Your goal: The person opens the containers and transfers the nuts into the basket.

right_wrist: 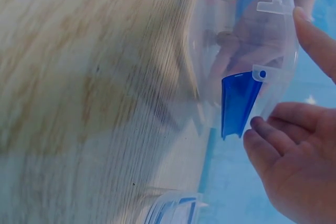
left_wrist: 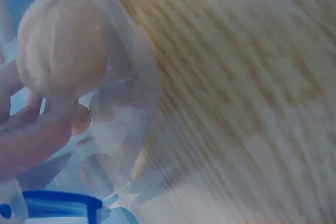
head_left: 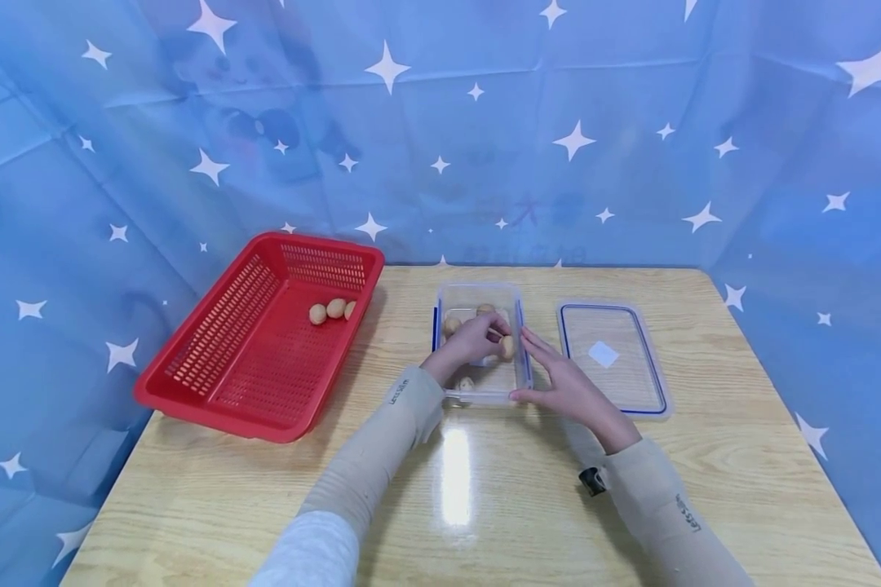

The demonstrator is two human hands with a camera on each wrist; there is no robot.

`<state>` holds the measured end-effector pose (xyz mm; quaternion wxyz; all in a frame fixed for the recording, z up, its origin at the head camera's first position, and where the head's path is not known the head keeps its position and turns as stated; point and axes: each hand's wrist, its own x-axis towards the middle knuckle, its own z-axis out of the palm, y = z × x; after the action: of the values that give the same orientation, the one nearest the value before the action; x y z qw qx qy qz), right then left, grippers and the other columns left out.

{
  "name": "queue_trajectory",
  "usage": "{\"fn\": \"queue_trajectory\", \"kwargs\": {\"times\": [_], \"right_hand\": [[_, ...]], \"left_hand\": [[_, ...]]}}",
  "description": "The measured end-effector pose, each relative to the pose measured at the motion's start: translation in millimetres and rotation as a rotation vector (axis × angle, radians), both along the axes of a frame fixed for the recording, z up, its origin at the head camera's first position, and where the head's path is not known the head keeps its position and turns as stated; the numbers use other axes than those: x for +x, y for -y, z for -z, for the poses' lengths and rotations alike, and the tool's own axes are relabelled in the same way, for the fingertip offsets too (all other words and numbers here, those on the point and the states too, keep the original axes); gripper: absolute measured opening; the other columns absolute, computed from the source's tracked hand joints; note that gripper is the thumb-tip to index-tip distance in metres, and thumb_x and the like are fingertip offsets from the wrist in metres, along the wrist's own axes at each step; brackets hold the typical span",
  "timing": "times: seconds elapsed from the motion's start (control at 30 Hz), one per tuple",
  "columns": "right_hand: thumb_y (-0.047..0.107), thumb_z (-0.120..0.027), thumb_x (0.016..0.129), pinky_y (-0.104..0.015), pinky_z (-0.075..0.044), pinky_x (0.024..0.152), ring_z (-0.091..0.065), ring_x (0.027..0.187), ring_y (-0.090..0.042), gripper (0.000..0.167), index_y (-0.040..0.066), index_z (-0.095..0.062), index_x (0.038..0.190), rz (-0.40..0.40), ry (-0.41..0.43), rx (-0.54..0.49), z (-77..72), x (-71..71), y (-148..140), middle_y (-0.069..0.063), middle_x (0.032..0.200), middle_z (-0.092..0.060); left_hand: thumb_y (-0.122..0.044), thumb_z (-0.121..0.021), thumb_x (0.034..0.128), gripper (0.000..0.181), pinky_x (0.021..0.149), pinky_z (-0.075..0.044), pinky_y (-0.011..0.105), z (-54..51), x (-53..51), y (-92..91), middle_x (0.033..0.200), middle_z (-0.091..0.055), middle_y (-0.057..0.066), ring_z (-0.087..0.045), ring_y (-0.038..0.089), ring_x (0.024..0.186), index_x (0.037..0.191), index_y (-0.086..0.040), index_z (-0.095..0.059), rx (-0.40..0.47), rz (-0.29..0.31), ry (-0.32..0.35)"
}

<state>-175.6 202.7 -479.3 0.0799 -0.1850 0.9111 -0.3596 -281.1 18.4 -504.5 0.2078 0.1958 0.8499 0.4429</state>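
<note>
My left hand (head_left: 474, 339) reaches into a clear plastic box (head_left: 482, 398) and pinches a walnut (head_left: 507, 348) near the box's right wall. Close up in the left wrist view, the pale walnut (left_wrist: 63, 45) sits against the fingers (left_wrist: 37, 140). Other walnuts (head_left: 451, 326) lie on the box floor, partly hidden by the hand. My right hand (head_left: 564, 383) steadies the box from its right side, thumb at the front corner and fingers fairly straight along the wall. A blue locking flap (right_wrist: 239, 103) hangs from the box near the right hand (right_wrist: 299, 156).
A red perforated basket (head_left: 264, 391) stands on the left, several walnuts (head_left: 336, 308) at its right side. The box's clear lid (head_left: 604, 393) with a blue seal lies on the wooden table (head_left: 712, 456) at the right. Behind hangs a blue starry curtain (head_left: 484, 204).
</note>
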Motion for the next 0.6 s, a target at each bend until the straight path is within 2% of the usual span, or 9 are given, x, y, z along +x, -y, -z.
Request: {"fn": "queue_trajectory", "kwargs": {"times": [0.27, 0.6], "right_hand": [[0.038, -0.079, 0.083, -0.066, -0.026, 0.117, -0.021, 0.150, -0.046, 0.099, 0.005, -0.024, 0.157, 0.003, 0.000, 0.023, 0.3, 0.0, 0.4, -0.016, 0.167, -0.017], [0.041, -0.078, 0.083, -0.066, -0.027, 0.116, -0.021, 0.149, -0.047, 0.099, 0.004, -0.024, 0.157, 0.002, -0.014, 0.030, 0.9, -0.6, 0.2, -0.017, 0.166, -0.017]], "left_hand": [[-0.001, -0.072, 0.0880, 0.029, 0.099, -0.053, 0.032, 0.9, 0.0, -0.4, 0.120, -0.067, 0.013, -0.063, 0.028, 0.118, 0.116, -0.002, -0.065, 0.011, -0.018, 0.030], [-0.002, -0.073, 0.0871, 0.033, 0.101, -0.052, 0.032, -0.5, 0.4, 0.2, 0.123, -0.066, 0.011, -0.063, 0.026, 0.118, 0.119, -0.004, -0.064, -0.017, 0.015, 0.028]]}}
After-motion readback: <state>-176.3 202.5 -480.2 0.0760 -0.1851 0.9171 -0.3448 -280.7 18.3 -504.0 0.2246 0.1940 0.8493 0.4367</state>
